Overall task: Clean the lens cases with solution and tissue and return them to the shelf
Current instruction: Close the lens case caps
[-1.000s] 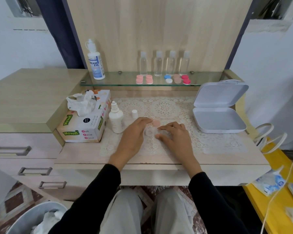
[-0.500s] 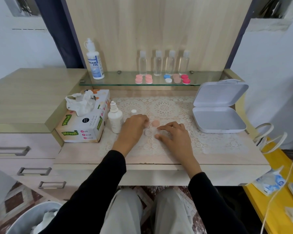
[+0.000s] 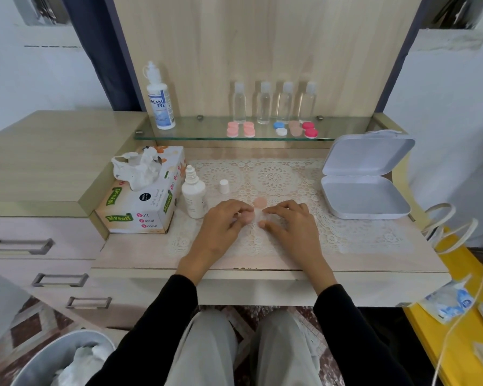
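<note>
A clear lens case (image 3: 258,215) lies on the lace mat (image 3: 346,235) between my hands. My left hand (image 3: 223,227) pinches a pink cap (image 3: 247,217) at the case's left end. With thumb and fingertips, my right hand (image 3: 290,222) holds the case's right end. A second pink cap (image 3: 260,202) lies loose on the mat just behind the case. An uncapped small white solution bottle (image 3: 194,196) stands left of my left hand, with its white cap (image 3: 224,186) beside it. The tissue box (image 3: 142,203) sits further left. Several closed lens cases (image 3: 240,129) rest on the glass shelf (image 3: 201,134).
A large solution bottle (image 3: 159,104) and several clear bottles (image 3: 273,103) stand on the shelf. An open white box (image 3: 363,200) lies at the mat's right. Drawers (image 3: 37,246) are on the left, a bin (image 3: 39,360) with used tissue below, and a white cable (image 3: 463,310) at the right.
My left hand went from lying flat on the case to curling, and it now pinches a pink cap at the case's left end. My right hand has stayed on the case.
</note>
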A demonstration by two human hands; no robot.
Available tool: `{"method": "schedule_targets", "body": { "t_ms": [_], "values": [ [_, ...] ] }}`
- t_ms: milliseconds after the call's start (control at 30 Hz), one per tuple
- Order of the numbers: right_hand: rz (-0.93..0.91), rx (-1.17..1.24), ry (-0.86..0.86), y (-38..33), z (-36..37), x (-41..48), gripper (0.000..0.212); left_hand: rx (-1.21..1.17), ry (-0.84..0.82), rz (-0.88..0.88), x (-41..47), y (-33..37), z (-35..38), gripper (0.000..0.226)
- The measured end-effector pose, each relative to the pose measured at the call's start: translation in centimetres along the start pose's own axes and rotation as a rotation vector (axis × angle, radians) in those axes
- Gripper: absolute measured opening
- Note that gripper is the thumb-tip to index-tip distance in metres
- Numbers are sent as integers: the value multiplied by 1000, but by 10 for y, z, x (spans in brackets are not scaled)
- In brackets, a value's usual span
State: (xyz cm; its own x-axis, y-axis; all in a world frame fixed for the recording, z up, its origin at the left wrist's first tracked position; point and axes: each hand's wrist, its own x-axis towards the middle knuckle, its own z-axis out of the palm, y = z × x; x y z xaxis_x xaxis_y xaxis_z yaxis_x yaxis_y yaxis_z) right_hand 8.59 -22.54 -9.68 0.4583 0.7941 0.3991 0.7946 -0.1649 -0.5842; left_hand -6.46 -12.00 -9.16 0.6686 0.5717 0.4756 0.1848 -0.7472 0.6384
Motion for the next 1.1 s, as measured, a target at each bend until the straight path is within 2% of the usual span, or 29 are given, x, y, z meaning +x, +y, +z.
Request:
{"method": "schedule_targets", "body": {
  "t_ms": [533,867,1033,1100],
  "values": [
    [-6,10,18,0,1,-1,30,131,-17,59,-2,0,3,18],
    [-11,-1,17,-1,0,-1,29,121,-38,37,-4,4,2,21],
    [-15,-3,22,-1,1,0,30,152,-2,-59,-2,-1,5,40],
    [-18,-6,20,-1,1,0,30,166,-11,-69,0,-4,6,40]
  ]
}}
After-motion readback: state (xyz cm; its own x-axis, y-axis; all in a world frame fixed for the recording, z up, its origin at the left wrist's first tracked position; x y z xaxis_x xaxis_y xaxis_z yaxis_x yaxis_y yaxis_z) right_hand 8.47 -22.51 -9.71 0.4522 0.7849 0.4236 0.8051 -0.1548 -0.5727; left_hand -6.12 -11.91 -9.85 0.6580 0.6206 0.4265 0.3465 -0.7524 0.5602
